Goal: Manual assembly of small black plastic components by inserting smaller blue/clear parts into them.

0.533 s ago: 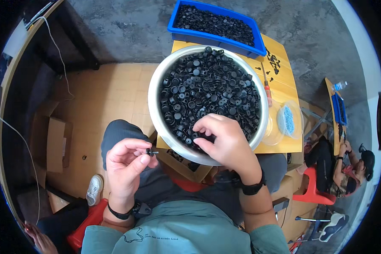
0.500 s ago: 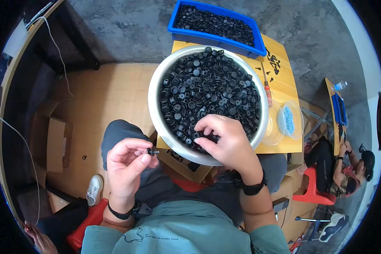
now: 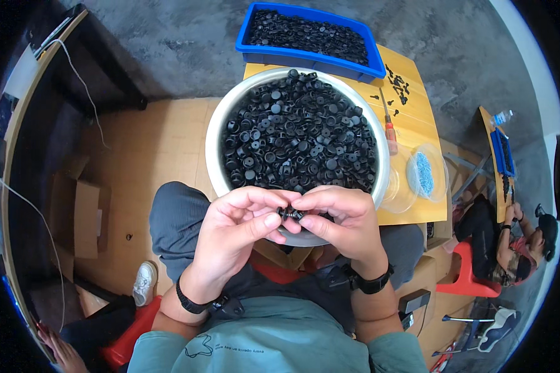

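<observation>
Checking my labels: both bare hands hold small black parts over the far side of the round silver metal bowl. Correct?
Not the far side: the head view shows the left hand and right hand holding the small black parts over the near side of the round silver metal bowl.

Left hand [image 3: 235, 225] and right hand [image 3: 347, 222] meet above the near rim of the metal basin [image 3: 214, 142], fingertips gripping a black spring-fitted part [image 3: 290, 214]. Round black caps [image 3: 298, 137] fill the basin. Behind it stands a blue tray [image 3: 376, 59]; a red-handled screwdriver [image 3: 389, 127] lies at right on the wooden table [image 3: 420, 115].
</observation>
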`<action>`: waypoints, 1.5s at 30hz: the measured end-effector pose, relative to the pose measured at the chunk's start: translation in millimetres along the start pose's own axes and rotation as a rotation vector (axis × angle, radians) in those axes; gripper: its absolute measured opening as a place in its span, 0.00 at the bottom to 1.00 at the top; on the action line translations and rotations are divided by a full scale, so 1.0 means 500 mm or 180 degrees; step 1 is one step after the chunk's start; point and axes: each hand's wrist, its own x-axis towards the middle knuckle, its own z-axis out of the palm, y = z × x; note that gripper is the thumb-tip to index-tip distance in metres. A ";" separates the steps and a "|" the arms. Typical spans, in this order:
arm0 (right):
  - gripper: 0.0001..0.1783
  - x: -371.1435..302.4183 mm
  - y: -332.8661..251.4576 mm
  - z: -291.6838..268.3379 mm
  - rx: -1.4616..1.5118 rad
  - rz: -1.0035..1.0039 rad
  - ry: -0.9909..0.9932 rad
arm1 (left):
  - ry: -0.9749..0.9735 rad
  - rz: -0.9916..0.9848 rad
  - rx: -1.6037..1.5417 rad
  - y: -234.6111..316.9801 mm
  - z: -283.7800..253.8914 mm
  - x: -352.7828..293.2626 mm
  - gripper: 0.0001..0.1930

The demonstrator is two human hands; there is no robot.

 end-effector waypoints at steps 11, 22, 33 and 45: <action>0.18 -0.015 -0.020 0.002 0.0311 0.0352 0.0753 | -0.0009 -0.0151 -0.0183 -0.023 0.006 0.026 0.08; 0.14 -0.030 0.005 -0.031 0.0469 0.0089 0.0531 | -0.0581 -0.0328 -0.0283 -0.006 0.017 0.045 0.07; 0.12 -0.025 0.004 -0.015 0.0143 -0.0017 0.0787 | -0.0448 -0.0447 -0.0311 -0.009 0.015 0.049 0.07; 0.09 -0.020 0.016 0.021 -0.0062 -0.0011 0.1146 | -0.0351 -0.0294 -0.0380 -0.031 0.013 0.066 0.10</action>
